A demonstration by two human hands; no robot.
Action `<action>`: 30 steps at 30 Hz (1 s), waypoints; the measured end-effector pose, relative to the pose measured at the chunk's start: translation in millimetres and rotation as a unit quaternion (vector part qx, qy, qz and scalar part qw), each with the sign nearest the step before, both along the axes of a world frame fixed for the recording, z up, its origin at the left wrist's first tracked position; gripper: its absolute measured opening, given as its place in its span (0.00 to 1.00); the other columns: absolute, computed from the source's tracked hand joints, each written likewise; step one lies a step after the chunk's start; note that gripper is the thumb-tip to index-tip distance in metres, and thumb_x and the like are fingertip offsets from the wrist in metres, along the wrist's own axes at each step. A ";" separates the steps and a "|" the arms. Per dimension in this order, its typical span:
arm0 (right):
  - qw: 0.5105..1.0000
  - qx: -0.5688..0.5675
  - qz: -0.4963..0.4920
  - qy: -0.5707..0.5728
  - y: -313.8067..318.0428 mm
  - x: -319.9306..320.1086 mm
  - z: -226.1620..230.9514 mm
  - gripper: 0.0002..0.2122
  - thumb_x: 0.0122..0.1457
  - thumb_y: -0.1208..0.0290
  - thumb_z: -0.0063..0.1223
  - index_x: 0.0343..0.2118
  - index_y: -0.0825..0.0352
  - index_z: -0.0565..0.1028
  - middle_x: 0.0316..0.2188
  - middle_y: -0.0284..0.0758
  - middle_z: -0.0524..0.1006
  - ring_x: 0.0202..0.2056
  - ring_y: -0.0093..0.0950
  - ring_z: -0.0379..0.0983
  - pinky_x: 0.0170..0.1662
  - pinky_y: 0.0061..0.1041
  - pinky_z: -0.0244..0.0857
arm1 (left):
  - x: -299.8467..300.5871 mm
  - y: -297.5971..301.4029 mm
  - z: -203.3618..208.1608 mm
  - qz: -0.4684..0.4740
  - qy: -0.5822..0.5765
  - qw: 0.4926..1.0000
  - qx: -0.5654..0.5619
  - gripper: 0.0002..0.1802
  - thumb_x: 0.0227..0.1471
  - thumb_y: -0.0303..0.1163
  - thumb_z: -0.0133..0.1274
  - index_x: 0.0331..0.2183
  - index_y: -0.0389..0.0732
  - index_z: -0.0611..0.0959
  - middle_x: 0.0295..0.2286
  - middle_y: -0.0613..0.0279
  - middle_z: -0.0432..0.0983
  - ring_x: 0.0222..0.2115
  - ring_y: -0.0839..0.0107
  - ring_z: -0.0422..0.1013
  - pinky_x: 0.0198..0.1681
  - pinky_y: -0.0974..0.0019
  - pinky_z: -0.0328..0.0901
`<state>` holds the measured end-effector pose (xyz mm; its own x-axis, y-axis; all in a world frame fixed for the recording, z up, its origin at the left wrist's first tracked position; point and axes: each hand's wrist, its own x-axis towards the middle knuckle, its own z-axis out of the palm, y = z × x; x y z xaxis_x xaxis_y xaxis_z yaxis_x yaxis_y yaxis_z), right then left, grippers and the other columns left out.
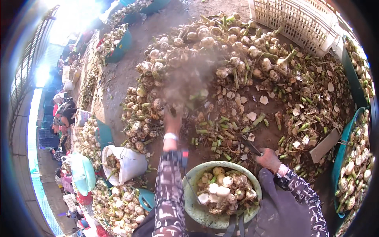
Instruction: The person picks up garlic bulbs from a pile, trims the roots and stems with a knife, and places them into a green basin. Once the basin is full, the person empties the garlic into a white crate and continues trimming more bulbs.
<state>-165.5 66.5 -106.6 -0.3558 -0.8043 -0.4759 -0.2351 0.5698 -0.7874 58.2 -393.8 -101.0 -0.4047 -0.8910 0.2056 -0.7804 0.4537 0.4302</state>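
Observation:
My left hand [172,122] reaches forward into a heap of garlic bulbs [152,112] with cut green stems. A hazy smear over the picture blurs its fingers, so I cannot see whether they grip a bulb. My right hand [269,160] is closed round the dark handle of a knife [251,145], whose blade points forward and left over stem scraps. Between my forearms stands a pale green tub [189,211], partly filled with trimmed garlic bulbs [223,191].
A white bucket [132,166] lies tipped at the left, by teal baskets of garlic. White plastic crates [294,25] stand far right, near a flat board [324,145] amid stem scraps. More garlic fills a teal basket [341,158] at the right. Other people sit far left.

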 end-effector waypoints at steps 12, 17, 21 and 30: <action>0.987 -0.084 -0.076 0.111 11.4 -46.2 22.5 0.14 0.50 0.56 0.55 0.29 0.64 0.76 0.21 0.45 0.75 0.28 0.46 0.74 0.31 0.40 0.67 | -118.6 212.3 -12.7 -0.174 0.351 0.756 0.524 0.31 0.44 0.28 0.59 0.51 0.43 0.68 0.41 0.62 0.72 0.39 0.72 0.71 0.40 0.70 0.67; 0.974 -0.139 0.012 0.179 -15.0 -35.2 67.0 0.12 0.49 0.61 0.56 0.26 0.64 0.70 0.19 0.44 0.74 0.26 0.45 0.73 0.28 0.40 0.66 | -112.5 291.6 32.7 -0.229 0.314 0.766 0.512 0.36 0.41 0.49 0.64 0.47 0.36 0.71 0.39 0.58 0.73 0.38 0.71 0.72 0.40 0.67 0.69; 0.956 -0.164 0.060 0.237 -10.7 -26.3 72.1 0.11 0.46 0.64 0.56 0.28 0.64 0.70 0.19 0.42 0.74 0.25 0.42 0.74 0.28 0.39 0.67 | -104.2 297.3 38.7 -0.314 0.203 0.859 0.350 0.41 0.36 0.56 0.65 0.44 0.36 0.72 0.37 0.59 0.74 0.38 0.71 0.71 0.41 0.64 0.69; 0.951 -0.211 0.043 0.223 4.7 -30.4 18.1 0.15 0.44 0.58 0.59 0.28 0.62 0.71 0.22 0.42 0.75 0.28 0.41 0.74 0.29 0.37 0.67 | -99.6 334.7 23.3 -0.240 0.230 0.853 0.402 0.15 0.41 0.33 0.61 0.34 0.38 0.79 0.31 0.62 0.75 0.35 0.66 0.71 0.40 0.63 0.65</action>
